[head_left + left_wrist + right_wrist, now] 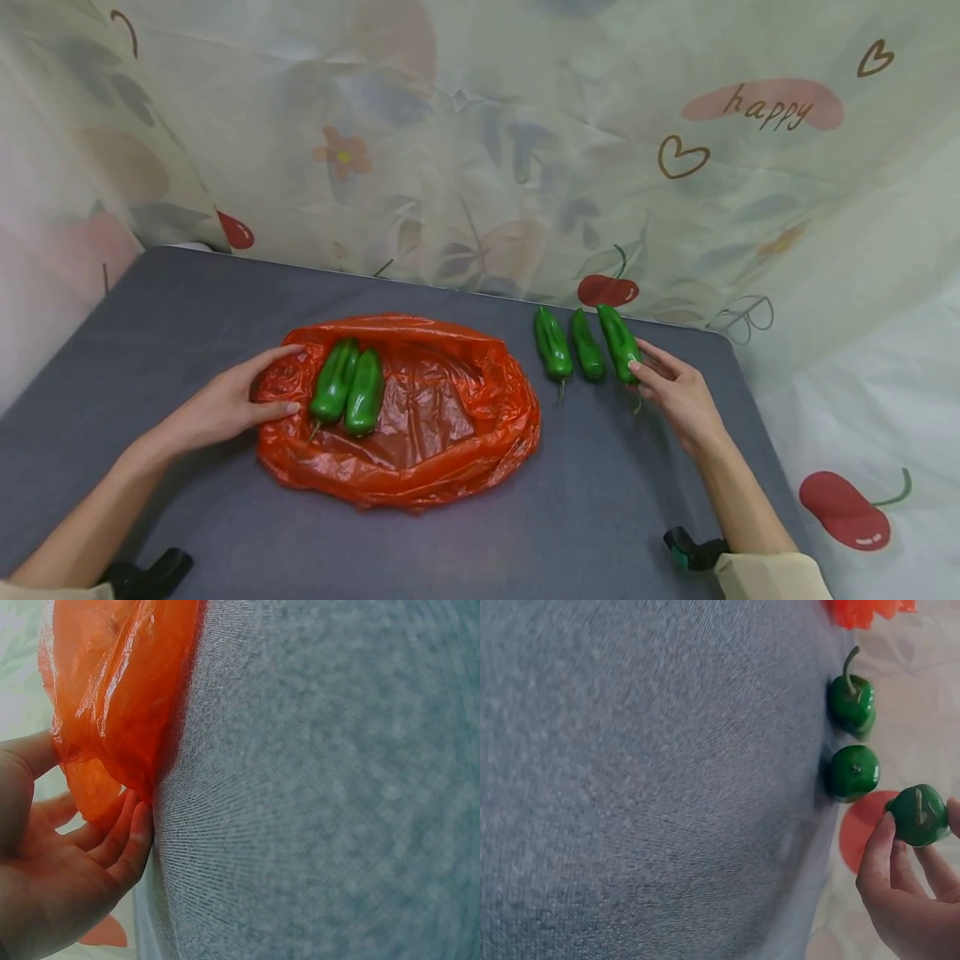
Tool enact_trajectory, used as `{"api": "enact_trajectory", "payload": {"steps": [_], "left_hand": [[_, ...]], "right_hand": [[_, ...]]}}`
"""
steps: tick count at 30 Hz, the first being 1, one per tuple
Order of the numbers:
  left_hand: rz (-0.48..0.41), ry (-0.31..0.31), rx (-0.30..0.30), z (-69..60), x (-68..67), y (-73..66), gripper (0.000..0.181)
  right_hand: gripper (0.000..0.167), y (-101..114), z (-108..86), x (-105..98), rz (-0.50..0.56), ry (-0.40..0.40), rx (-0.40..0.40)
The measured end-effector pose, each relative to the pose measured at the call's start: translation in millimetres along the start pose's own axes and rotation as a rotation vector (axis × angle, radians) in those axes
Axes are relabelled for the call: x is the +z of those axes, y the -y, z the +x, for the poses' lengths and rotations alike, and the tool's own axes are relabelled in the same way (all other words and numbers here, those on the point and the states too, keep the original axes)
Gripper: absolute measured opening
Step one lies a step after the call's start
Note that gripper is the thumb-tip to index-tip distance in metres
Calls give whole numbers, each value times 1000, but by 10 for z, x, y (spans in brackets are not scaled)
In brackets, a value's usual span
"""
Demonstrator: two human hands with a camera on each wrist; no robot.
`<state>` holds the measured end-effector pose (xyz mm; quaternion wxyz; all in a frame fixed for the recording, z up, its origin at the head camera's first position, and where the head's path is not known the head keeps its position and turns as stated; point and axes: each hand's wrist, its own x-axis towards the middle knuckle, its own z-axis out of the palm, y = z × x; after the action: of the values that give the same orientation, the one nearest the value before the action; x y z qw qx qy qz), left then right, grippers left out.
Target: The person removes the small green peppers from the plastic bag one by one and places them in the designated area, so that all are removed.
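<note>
A red plastic bag [420, 487] lies spread open on the table, with two green peppers [364, 393] side by side in its left part. My left hand [225, 404] holds the bag's left edge between thumb and fingers; the left wrist view shows the fingers around the crumpled orange-red plastic [142, 682]. My right hand [678, 392] pinches a green pepper [618, 337] near its stem end, and the right wrist view has this pepper [919, 816] raised off the cloth. Left of it lie two more green peppers, a longer one [553, 343] and a shorter one [587, 346].
A grey cloth-covered table [600, 500] carries everything. Behind it hangs a pale printed curtain [465, 167], which meets the table's far edge close to the loose peppers. Dark straps [693, 550] are worn at both wrists.
</note>
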<state>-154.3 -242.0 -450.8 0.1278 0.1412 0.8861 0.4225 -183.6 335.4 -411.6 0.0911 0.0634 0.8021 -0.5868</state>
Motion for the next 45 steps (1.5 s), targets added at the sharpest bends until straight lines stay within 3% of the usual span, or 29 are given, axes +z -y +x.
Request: {"api": "enact_trajectory", "payload": {"steps": [12,22,45], "left_hand": [[-4,-3,3,5,-1,0,79],[-19,-2,6,1,15,6,79],[-22,3,-4,1,-3,12,79]], "right_hand": [[67,-193,209,-35,5,-15,18],[65,-306,275,-58,-195,-60,17],[58,-374,216,-55,-128,-128,-18]]}}
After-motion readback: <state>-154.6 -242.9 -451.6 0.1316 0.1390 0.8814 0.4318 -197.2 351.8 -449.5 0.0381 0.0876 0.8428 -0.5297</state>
